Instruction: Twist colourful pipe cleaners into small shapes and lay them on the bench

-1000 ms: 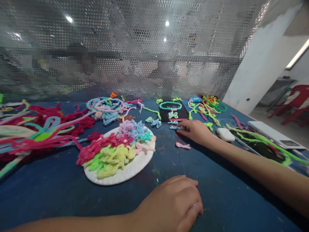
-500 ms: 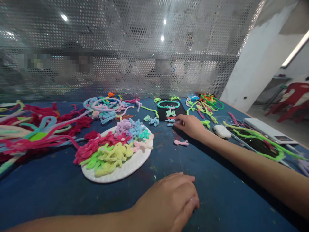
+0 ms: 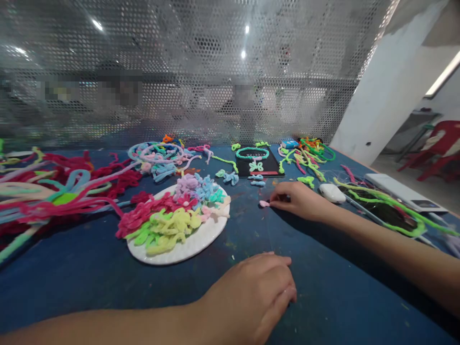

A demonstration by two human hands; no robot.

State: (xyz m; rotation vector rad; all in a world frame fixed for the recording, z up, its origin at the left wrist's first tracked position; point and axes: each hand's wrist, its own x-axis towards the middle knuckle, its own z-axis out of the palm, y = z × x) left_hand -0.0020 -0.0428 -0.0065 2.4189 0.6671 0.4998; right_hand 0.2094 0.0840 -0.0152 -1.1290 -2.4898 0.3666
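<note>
The right hand (image 3: pixel 302 201) pinched the pink piece (image 3: pixel 264 203) against the desk (image 3: pixel 334 287), near the plate (image 3: pixel 212 235) — adjusting it seemingly called for light fingertips — while the left hand (image 3: pixel 251 292) lay curled, its grip impossible to tell.

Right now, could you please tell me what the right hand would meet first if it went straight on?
The right hand has a pink piece at its fingertips; past that, the white plate looks first in line, though depth is unclear.

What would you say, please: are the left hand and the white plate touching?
Apart. The head view shows a strip of blue table between the left hand and the white plate's near edge.
</note>
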